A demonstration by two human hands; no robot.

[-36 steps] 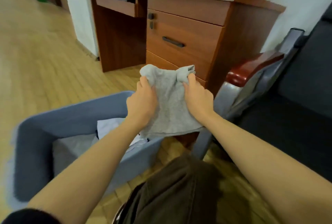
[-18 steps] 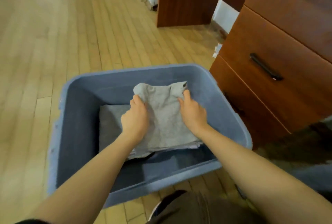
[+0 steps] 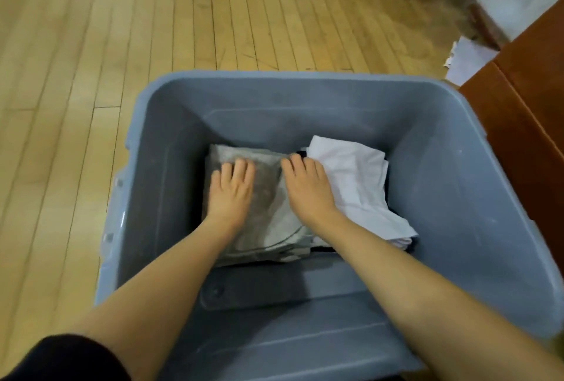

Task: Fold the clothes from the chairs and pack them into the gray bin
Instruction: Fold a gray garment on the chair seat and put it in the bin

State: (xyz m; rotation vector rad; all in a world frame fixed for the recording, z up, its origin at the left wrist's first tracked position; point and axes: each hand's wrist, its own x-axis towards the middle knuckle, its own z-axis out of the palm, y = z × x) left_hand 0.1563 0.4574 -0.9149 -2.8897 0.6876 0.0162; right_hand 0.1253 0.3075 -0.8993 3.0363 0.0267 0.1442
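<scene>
Head camera looks straight down into the gray bin point(image 3: 451, 185), a large plastic tub standing on a pale wooden plank floor point(image 3: 91, 45). Both bare forearms reach over the near rim and down to the bottom of the tub. A folded gray garment point(image 3: 265, 197) lies flat on the bin floor, toward the left of the middle, and both hands are on top of it. The left hand point(image 3: 230, 193) lies palm down on the left part of the garment, its fingers straight and slightly spread, pressing on the cloth without gripping it. The right hand point(image 3: 308, 190) lies palm down on the garment's right edge, fingers likewise extended and flat, holding nothing. Just beside the right hand, touching the gray garment's right side, lies a folded white garment point(image 3: 354, 179), somewhat rumpled, with its near corner spreading toward the bin's right wall. A strip of something dark shows under the near edges of both garments, too little of it to tell what it is. A black sleeve point(image 3: 61, 359) covers the left upper arm at the bottom left corner. To the right of the bin stands a reddish-brown wooden cabinet point(image 3: 525, 124), close to the bin's far right corner, and some white paper point(image 3: 467, 60) lies on the floor beside it.
</scene>
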